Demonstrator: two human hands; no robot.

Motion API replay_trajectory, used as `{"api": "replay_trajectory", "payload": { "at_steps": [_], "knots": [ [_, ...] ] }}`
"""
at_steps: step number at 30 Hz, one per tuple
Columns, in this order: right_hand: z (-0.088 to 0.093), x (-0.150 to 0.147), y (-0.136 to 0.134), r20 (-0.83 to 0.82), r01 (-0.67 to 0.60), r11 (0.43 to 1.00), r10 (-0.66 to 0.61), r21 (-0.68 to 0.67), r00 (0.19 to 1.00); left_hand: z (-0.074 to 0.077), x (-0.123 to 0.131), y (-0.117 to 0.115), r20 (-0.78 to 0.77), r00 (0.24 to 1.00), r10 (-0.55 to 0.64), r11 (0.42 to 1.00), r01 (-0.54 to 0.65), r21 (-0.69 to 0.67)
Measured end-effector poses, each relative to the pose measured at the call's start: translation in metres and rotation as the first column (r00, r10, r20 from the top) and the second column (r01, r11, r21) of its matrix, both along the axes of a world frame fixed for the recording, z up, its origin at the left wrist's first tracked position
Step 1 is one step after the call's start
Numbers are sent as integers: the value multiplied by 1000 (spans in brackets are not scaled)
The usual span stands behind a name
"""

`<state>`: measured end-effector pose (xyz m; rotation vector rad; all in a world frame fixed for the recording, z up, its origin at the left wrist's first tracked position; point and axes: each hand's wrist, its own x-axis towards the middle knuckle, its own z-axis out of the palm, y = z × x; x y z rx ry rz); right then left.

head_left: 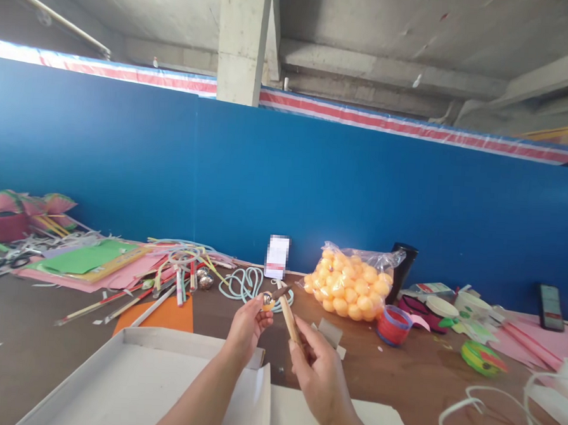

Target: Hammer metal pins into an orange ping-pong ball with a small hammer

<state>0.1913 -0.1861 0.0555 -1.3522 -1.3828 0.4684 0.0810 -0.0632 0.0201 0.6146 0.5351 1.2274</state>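
Observation:
My left hand (248,328) is closed, its thumb and fingers pinching a small shiny silver ball (267,302) with an orange-yellow part at its lower edge. In my right hand (318,373) is a hammer (288,319), gripped by its pale wooden handle. The hammer's dark pointed head lies right by the shiny ball; whether they touch I cannot tell. Both hands are above an open white box (182,337). Behind them a pale blue-green cord (242,283) lies coiled on the table. Two similar shiny balls (205,278) sit left of the coil.
A phone (276,258) leans on the blue partition (286,174). Right of it are a bag of orange balls (349,286), a black cylinder (402,269) and a red-blue roll (394,326). Coloured paper (89,256), scissors (12,262) and sticks (112,302) crowd the left. White cable (469,400) loops front right.

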Motion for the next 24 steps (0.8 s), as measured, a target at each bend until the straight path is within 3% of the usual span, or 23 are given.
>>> {"api": "replay_trajectory", "payload": {
  "at_steps": [4,12,16,20,24],
  "knots": [
    [-3,-2,2,-50,76,996,-74,41,996,-1,0,0,-22,1000,16,999,-17,-32],
    [-3,-1,1,-47,2,999,-1,35,999,5,1,-1,-81,996,40,997,-45,-65],
    [0,-3,0,-155,14,999,-19,-35,988,2,1,-1,-93,994,50,998,-53,-26],
    [2,-1,1,-130,-64,991,49,-114,990,-1,1,-1,-118,991,57,998,-57,4],
    [0,-2,2,-155,3,994,-20,-111,988,0,0,-1,-108,992,63,998,-63,4]
  ]
}}
